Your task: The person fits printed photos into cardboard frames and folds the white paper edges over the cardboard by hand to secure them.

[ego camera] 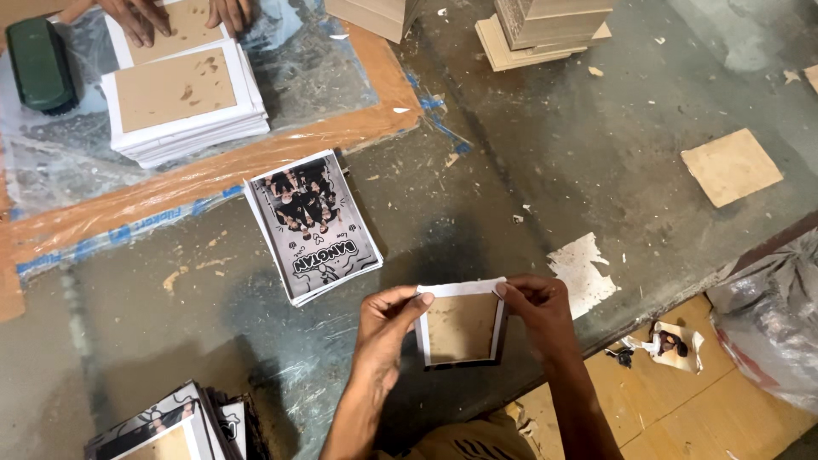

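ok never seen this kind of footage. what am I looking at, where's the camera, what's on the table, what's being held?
There is no machine here: a person works with bare hands, filmed by one camera worn on their head, looking down. The left hand and right hand hold a small board wrapped in white paper by its top corners, brown back facing up. On the table lies a stack of prints, black-and-white, face up. At lower left is a pile of finished pieces. At upper left, another person's hands rest on more paper-wrapped boards, beside a green block. A loose brown square lies at right.

small board-backed print (pixel 461 328), white-edged, held upright
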